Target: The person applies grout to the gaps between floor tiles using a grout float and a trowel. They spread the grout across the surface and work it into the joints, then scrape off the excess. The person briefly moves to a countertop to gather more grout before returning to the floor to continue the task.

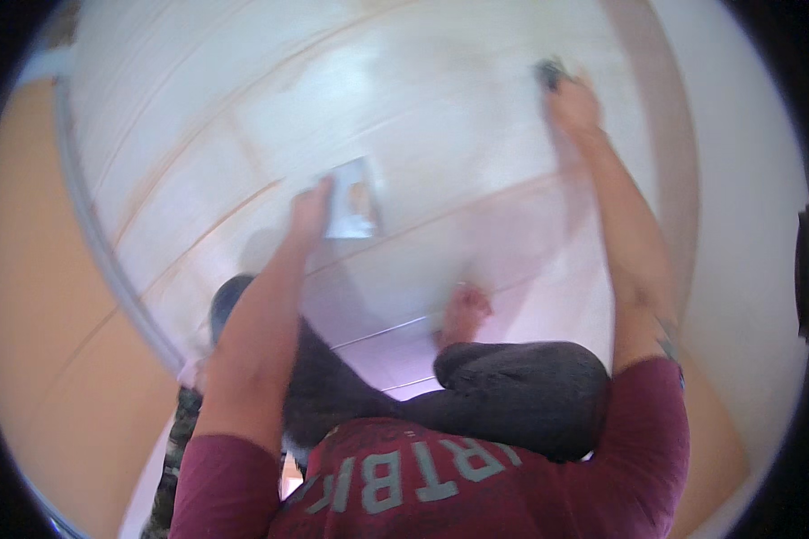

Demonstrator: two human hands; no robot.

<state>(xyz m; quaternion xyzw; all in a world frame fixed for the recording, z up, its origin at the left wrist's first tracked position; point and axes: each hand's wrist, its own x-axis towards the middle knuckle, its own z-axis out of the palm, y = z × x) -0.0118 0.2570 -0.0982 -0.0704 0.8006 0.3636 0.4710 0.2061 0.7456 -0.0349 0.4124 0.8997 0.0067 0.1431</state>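
Note:
My left hand [309, 214] is closed on the edge of a flat, silvery rectangular plate [351, 198] with a tan smear on its face. The plate is just over the pale tiled floor [422, 135]; whether it touches is unclear. Far to the right, my outstretched right hand [573, 103] grips a small dark object [548, 74] against the tiles. Motion blur hides what kind of object that is. Brownish joint lines run between the tiles around both hands.
My bare foot [466, 310] rests on the tiles below my bent knee. Along the right runs a brown border strip [674, 135] beside a whitish wall [746, 180]. At left, a grey strip [90, 216] edges a tan surface [36, 269]. Camouflage-patterned cloth [182, 431] lies beside my left arm.

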